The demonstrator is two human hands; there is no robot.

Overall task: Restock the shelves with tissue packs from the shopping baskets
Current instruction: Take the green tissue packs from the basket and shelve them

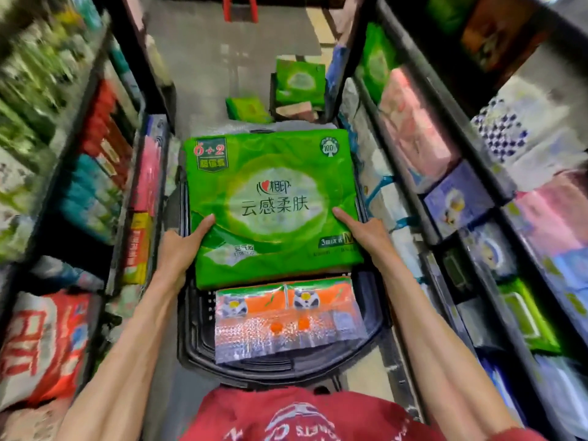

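A large green tissue pack (270, 198) lies flat over a black shopping basket (197, 345) on the aisle floor. My left hand (181, 246) grips its near left edge, thumb on top. My right hand (362, 230) grips its near right edge, thumb on top as well. Under the green pack, in the near end of the basket, sits an orange and clear tissue pack (286, 316). Further up the aisle, another basket (273, 90) holds an upright green pack (299, 79), and a smaller green pack (246, 109) lies beside it.
Dark shelves (426, 198) full of tissue and paper packs line both sides of the narrow aisle. Pink, blue and green packs fill the right side; red, teal and green packs fill the left. A red stool (240, 7) stands at the far end of the grey floor.
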